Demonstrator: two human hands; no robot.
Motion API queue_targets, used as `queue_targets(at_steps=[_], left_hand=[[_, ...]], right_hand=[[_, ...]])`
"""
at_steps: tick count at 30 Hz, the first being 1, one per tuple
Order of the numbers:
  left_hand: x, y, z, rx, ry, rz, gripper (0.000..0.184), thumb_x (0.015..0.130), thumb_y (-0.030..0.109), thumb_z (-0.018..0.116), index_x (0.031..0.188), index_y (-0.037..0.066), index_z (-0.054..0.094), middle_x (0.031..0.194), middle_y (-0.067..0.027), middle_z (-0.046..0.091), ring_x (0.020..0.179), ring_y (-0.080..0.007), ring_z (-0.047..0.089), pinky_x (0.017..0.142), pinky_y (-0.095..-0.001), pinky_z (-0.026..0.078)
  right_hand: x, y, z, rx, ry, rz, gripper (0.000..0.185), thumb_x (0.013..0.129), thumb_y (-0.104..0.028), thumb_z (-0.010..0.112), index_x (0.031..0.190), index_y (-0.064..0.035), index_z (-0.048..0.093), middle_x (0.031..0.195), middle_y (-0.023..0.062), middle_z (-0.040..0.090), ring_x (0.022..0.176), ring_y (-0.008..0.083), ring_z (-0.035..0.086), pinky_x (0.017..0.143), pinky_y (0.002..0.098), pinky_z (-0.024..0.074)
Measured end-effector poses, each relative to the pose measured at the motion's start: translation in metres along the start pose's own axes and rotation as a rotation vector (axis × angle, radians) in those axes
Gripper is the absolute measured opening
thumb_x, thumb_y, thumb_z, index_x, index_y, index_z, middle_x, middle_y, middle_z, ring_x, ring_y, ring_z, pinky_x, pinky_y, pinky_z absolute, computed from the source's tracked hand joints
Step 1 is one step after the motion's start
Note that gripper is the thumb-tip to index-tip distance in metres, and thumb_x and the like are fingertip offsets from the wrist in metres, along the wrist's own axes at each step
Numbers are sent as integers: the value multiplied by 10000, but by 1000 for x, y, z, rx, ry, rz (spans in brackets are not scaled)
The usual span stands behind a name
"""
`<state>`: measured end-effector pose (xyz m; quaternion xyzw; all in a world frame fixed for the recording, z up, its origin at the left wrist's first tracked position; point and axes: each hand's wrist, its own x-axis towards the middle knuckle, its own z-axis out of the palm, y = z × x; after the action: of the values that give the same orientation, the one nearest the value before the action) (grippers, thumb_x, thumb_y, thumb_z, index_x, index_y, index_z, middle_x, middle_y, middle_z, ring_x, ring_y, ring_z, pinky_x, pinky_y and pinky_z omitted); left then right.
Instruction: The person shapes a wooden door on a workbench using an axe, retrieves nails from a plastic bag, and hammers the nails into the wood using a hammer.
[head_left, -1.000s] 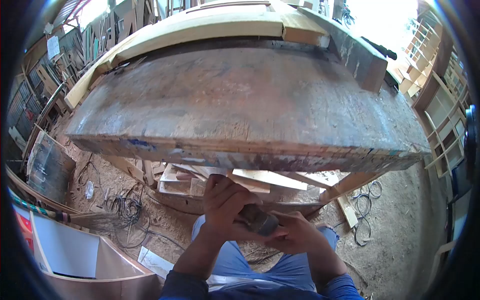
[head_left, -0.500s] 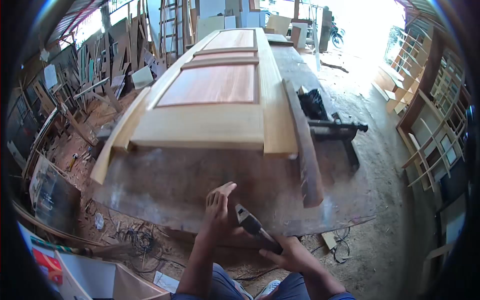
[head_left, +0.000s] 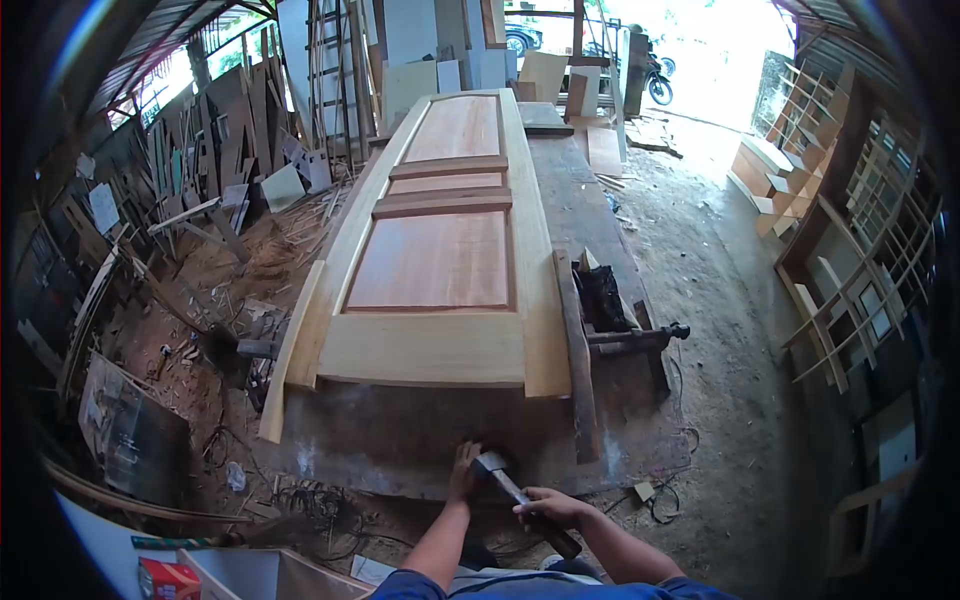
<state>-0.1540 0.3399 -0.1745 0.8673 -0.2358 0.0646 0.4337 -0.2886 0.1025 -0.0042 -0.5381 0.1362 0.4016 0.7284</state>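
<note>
Fingers of the left hand (head_left: 459, 488) had moved nearer the head of the hammer (head_left: 512, 486), any hold unclear; the right hand (head_left: 556, 508) was wrapped round mid-handle, likely for control, the door (head_left: 425, 350) beyond that grip.

The door (head_left: 425, 350) lies on the workbench (head_left: 385, 430), near end between 2 boards (head_left: 577, 370).

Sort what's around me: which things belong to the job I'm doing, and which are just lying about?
Probably the job:
- hammer-like tool, in your right hand
- panelled door
- workbench under it

Probably just lying about:
- tangled cables on the ground
- red box, lower left
- ladder
</note>
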Motion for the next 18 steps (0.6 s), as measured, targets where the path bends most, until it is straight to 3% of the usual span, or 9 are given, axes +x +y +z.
queue_targets(at_steps=[2, 5, 7, 9, 11, 12, 13, 15, 18], left_hand=[[2, 16, -10, 25, -14, 57, 492, 902, 257, 699, 1329, 16, 663, 1387, -228, 648, 1332, -506, 552, 1159, -589, 447], [8, 38, -34, -22, -55, 137, 483, 884, 194, 723, 1333, 26, 663, 1389, -220, 647, 1322, -498, 555, 1148, -599, 455], [10, 13, -22, -204, -113, 34, 414, 866, 57, 712, 1277, 41, 670, 1345, -214, 672, 1302, -466, 597, 1143, -560, 477], [39, 7, -51, -149, -122, 180, 368, 901, 1, 653, 1265, 54, 670, 1292, -216, 705, 1250, -470, 640, 1140, -543, 488], [110, 40, -120, -162, 32, 353, 354, 927, -25, 603, 1264, 61, 670, 1245, -213, 726, 1202, -466, 671, 1143, -555, 486], [142, 46, -138, -107, 36, 359, 333, 938, -18, 609, 1255, 62, 670, 1290, -223, 718, 1241, -451, 658, 1140, -568, 482], [172, 38, -139, -17, 31, 367, 299, 964, 35, 618, 1256, 51, 682, 1367, -252, 704, 1328, -467, 629, 1188, -565, 443], [233, 35, -137, 141, -93, 352, 449, 1014, 159, 618, 1451, 55, 625, 1591, -272, 557, 1527, -449, 473, 1308, -558, 308], [286, 4, -95, 306, -320, 273, 720, 1073, 388, 547, 1690, 59, 375, 1791, -212, 276, 1680, -374, 198, 1384, -534, 86]], right_hand=[[-8, -10, 11, 243, -105, 97, 342, 1049, -221, 757, 1307, -81, 583, 933, 59, 702, 757, 161, 703, 698, 323, 598], [7, -2, 12, 292, -72, 15, 355, 1056, -238, 754, 1334, -88, 592, 921, 43, 693, 748, 147, 692, 683, 318, 601], [-8, -29, 41, 17, 162, -19, 375, 1066, -269, 749, 1356, -88, 595, 946, 54, 698, 752, 156, 694, 679, 317, 600], [-3, -26, 56, 178, 217, -206, 399, 1068, -288, 750, 1363, -80, 582, 925, 48, 693, 733, 145, 684, 663, 354, 608], [-22, -85, 94, 354, 281, -161, 406, 1077, -266, 734, 1381, -67, 554, 935, 67, 704, 757, 156, 718, 662, 373, 618], [-10, -88, 96, 193, 407, -192, 384, 1088, -251, 706, 1383, -68, 541, 984, 100, 722, 784, 175, 744, 664, 377, 622], [2, -90, 94, 21, 531, -222, 362, 1099, -236, 678, 1384, -69, 529, 1032, 133, 741, 812, 194, 770, 665, 381, 625], [19, -114, 102, -142, 758, -136, 430, 1087, -179, 648, 1474, -62, 500, 1161, 218, 760, 942, 300, 801, 752, 430, 631], [71, -97, 83, -521, 1192, -545, 637, 1045, -162, 663, 1622, -98, 402, 1082, 274, 752, 984, 443, 766, 820, 511, 597]])
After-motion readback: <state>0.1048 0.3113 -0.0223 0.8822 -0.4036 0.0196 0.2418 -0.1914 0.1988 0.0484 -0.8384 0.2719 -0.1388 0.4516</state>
